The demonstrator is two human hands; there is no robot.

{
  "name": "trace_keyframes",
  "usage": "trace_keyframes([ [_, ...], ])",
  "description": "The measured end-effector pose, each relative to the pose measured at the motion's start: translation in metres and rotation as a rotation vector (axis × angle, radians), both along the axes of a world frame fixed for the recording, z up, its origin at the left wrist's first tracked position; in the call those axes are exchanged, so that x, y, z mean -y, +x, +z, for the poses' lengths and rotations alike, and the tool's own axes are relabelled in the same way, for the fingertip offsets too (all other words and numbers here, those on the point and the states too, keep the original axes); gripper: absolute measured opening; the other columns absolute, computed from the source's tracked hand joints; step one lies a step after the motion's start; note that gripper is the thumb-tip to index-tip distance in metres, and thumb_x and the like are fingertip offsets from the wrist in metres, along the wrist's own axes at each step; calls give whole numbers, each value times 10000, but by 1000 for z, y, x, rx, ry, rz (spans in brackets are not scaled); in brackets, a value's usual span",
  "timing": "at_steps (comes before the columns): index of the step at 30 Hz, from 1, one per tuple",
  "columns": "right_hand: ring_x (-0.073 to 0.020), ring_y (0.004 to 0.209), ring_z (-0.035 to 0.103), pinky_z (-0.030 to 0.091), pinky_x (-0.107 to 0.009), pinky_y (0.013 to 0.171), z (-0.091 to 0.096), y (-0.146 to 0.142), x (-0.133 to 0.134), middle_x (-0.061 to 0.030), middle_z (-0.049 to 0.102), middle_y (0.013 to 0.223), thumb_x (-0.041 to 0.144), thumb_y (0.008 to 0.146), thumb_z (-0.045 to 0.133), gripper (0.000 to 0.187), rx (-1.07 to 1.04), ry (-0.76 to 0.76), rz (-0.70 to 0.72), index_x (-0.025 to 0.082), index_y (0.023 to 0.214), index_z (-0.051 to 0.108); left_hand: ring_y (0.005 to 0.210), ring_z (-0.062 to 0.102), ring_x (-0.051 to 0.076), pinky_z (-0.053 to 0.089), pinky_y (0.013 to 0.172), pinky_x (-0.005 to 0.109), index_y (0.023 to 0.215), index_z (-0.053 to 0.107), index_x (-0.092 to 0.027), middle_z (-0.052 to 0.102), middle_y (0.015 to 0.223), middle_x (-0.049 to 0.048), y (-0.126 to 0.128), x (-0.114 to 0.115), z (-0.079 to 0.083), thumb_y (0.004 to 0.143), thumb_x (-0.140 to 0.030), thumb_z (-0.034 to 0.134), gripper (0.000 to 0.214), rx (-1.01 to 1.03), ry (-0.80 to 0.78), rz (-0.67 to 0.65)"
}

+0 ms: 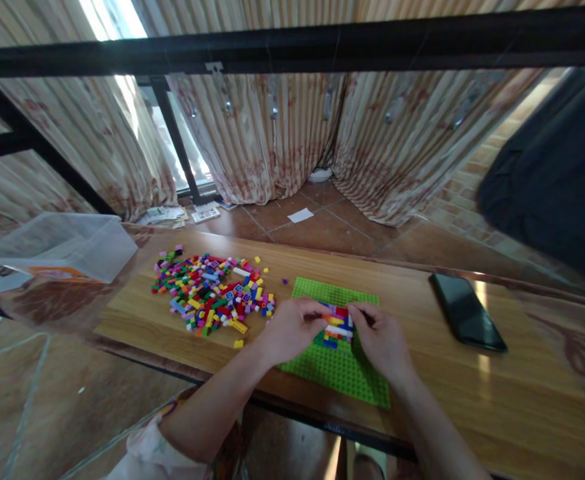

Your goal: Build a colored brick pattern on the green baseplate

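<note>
A small build of toy building bricks (339,331), in red, white, yellow and blue, stands on the green studded baseplate (337,373). From its left side my left hand (292,328) closes thumb and fingers on it. My right hand (382,339) grips the build's right upper edge, fingers pinched together near a white brick. Fingertips cover parts of the build, so I cannot tell whether a separate brick is held. To the left of the baseplate lies a loose pile of mixed-colour bricks (212,293).
A black phone (467,312) lies on the wooden table (407,313) at the right. At the far left stands a clear plastic bin (82,243). A dark rail (292,50) crosses in front of the curtains. Some papers (300,215) lie on the floor behind.
</note>
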State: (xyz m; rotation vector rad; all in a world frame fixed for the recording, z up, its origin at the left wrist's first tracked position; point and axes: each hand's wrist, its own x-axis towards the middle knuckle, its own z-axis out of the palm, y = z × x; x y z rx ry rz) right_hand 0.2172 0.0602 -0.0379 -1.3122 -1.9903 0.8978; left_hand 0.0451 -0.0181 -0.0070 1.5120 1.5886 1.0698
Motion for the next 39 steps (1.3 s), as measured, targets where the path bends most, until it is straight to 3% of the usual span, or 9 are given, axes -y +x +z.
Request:
trace_keyframes([
  [17, -258, 876, 677, 490, -365, 783, -8, 5, -3, -85, 747, 957, 511, 848, 486, 388, 68, 13, 0, 207, 905, 721, 754, 638, 153, 477, 682, 239, 891, 723, -190, 731, 852, 21, -8, 2, 0, 886, -253, 515, 217, -280, -29, 17],
  [22, -263, 877, 680, 495, -369, 781, -8, 4, -3, -90, 749, 961, 518, 836, 489, 401, 94, 3, -2, 202, 911, 723, 762, 642, 154, 474, 703, 243, 925, 708, -202, 725, 868, 12, -12, 2, -2, 893, -221, 476, 235, -354, -3, 30],
  [28, -249, 875, 678, 497, -358, 784, -6, 3, -3, -83, 747, 961, 505, 846, 482, 388, 81, 18, 8, 206, 895, 724, 778, 648, 151, 477, 721, 243, 948, 700, -201, 726, 875, 5, -17, 3, -1, 882, -168, 465, 246, -344, -23, 52],
  [34, -240, 858, 672, 493, -357, 794, -3, 2, 0, -88, 742, 940, 483, 864, 472, 384, 47, 27, 26, 193, 919, 718, 872, 648, 150, 473, 787, 239, 954, 706, -203, 723, 939, 11, -5, 3, -3, 880, -180, 533, 189, -291, 60, -53],
  [39, -239, 857, 668, 491, -362, 805, -5, 1, 0, -95, 736, 943, 459, 861, 477, 364, 29, 28, 25, 188, 921, 714, 852, 637, 146, 472, 788, 245, 909, 720, -208, 698, 920, 17, 1, 0, -7, 862, -146, 551, 186, -323, 115, -66],
])
